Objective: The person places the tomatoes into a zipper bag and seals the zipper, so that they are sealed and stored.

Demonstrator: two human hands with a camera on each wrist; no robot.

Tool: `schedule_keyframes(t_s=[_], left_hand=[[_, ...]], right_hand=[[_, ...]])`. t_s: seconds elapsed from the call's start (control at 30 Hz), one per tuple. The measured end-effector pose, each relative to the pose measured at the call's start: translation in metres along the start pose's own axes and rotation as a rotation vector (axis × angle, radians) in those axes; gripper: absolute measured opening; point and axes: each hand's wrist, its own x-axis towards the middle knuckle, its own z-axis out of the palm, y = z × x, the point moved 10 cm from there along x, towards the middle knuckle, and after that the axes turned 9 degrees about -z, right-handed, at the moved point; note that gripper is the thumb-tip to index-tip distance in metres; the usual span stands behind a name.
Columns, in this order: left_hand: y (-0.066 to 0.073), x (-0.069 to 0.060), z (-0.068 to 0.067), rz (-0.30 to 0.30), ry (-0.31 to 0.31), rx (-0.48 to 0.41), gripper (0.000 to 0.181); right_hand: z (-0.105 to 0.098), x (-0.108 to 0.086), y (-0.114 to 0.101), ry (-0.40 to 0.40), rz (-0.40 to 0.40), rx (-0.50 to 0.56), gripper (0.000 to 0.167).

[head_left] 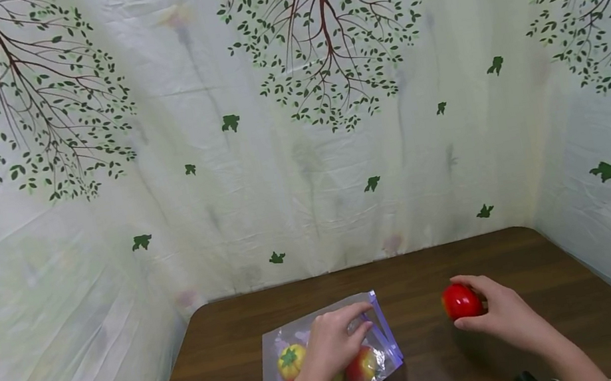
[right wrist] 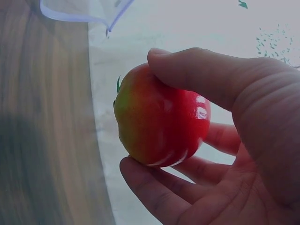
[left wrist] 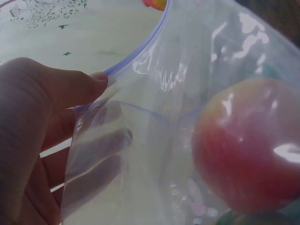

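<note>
Red fruit [head_left: 461,301]: gripped by right hand [head_left: 501,307], thumb and fingers round it, above table [head_left: 411,280] | clear plastic bag [head_left: 388,332]: left of that grip, rim pinched by left hand [head_left: 333,342] | yellow pepper [head_left: 291,359], red-yellow fruit [head_left: 361,368]: bagged, either side of left hand

Right hand [right wrist: 258,136] gripping 1 red-green tomato [right wrist: 161,117], lavender-edged bag [right wrist: 84,18] above, wooden tabletop [right wrist: 51,93]
</note>
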Motion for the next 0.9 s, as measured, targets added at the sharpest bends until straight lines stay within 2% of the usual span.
schedule_keyframes(t_s=[0.37, 0.9], left_hand=[[-0.003, 0.000, 0.002, -0.013, -0.013, -0.013, 0.027], [-0.002, -0.001, -0.003, 0.004, 0.026, 0.020, 0.027]], right_hand=[[0.007, 0.009, -0.011, 0.011, -0.056, 0.011, 0.073], [0.023, 0.025, -0.029, 0.002, -0.118, 0.031, 0.072]])
